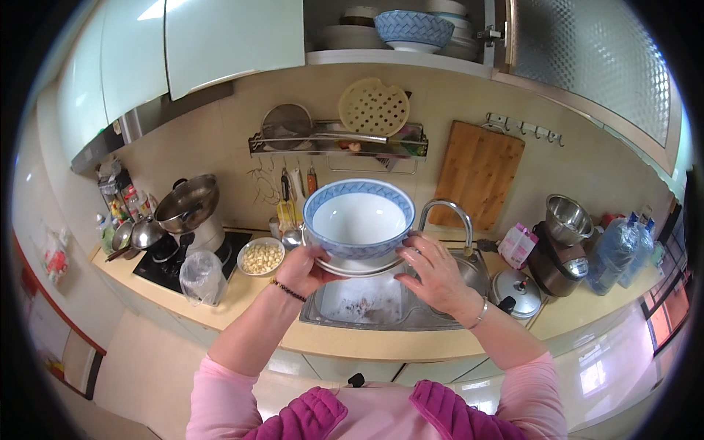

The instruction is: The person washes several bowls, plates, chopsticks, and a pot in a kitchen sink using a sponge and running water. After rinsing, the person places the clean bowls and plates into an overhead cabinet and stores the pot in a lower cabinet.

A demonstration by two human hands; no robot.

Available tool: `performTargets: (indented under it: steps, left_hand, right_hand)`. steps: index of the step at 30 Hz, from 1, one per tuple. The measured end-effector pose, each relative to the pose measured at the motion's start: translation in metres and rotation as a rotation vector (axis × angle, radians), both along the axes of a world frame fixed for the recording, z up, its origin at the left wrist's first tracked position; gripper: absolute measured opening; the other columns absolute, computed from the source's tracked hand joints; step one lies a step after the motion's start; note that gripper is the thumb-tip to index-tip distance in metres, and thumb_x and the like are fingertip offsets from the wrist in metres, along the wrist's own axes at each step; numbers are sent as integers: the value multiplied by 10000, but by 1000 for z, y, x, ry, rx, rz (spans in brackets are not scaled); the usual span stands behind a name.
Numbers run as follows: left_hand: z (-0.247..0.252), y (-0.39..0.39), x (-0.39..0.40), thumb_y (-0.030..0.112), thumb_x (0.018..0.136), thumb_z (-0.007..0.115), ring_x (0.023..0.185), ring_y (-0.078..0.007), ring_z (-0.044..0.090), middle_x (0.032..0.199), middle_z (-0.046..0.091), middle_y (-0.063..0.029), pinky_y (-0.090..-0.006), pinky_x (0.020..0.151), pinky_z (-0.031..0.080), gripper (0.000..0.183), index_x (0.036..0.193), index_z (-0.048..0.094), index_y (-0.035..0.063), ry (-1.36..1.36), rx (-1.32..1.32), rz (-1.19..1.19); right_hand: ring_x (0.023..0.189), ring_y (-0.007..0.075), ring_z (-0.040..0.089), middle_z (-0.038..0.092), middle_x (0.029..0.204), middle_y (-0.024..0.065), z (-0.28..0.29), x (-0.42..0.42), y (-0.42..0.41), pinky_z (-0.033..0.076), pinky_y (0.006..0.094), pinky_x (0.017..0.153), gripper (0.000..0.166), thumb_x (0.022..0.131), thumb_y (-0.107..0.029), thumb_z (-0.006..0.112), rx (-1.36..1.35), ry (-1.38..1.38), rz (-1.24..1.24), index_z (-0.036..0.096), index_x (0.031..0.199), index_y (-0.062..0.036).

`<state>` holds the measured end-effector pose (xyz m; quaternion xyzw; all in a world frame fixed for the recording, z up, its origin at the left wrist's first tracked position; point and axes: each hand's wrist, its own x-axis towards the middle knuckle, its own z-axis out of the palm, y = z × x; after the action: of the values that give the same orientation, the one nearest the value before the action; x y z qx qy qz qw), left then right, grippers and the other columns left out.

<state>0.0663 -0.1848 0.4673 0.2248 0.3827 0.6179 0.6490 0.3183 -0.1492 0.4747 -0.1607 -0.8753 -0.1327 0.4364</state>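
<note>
A blue-and-white ceramic bowl (358, 217) is held up in front of me, above the sink (357, 300). Beneath it are white dishes (357, 269), stacked so that mainly their rims show. My left hand (305, 267) grips the stack from the left, thumb up near the bowl's side and fingers under the dishes. On the right side my right hand (437, 269) has its fingertips against the bowl and the dish rims. The bowl is upright, with nothing inside it. A similar blue bowl (413, 28) stands in the open wall cabinet (396, 56) overhead.
The cabinet's textured glass door (594, 71) hangs open at upper right. A curved faucet (448, 203) rises behind the sink. Left are a bowl of pale kernels (262, 257), a bagged container (202, 275) and a wok (187, 203). A lidded pot (516, 291) and cutting board (478, 173) are right.
</note>
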Motion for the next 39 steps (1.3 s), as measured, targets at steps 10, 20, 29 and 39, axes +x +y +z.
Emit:
performTargets:
  steps: [10, 20, 29, 39]
  left_hand:
    - [23, 7, 8, 29, 764, 405, 925, -385, 554, 1046, 494, -222, -525, 777, 505, 262, 992, 427, -99, 54, 95, -58]
    - [75, 0, 11, 310, 873, 424, 933, -280, 587, 1075, 555, -147, -458, 782, 519, 418, 1157, 438, 3, 133, 361, -213]
    - [152, 88, -69, 275, 826, 530, 1032, -237, 500, 1099, 512, -97, -375, 857, 398, 335, 1087, 471, 73, 1586, 963, 1267]
    - [232, 96, -131, 151, 739, 593, 882, -209, 537, 860, 544, -34, -369, 782, 384, 181, 888, 504, 98, 2446, 632, 1226]
  right_hand:
    - [794, 287, 531, 506, 868, 96, -17, -20, 43, 433, 369, 606, 498, 524, -107, 726, 229, 78, -34, 430, 925, -89]
    - [840, 276, 559, 507, 875, 104, 59, -7, 54, 433, 317, 474, 464, 551, -194, 729, 392, 10, -77, 424, 879, -75]
    - [775, 274, 538, 501, 869, 93, 99, 1, 53, 421, 322, 456, 497, 529, -179, 764, 431, 99, -115, 408, 862, -86]
    - [745, 283, 521, 494, 854, 104, 120, 2, 41, 419, 342, 455, 470, 532, -143, 754, 420, 114, -67, 410, 844, -73]
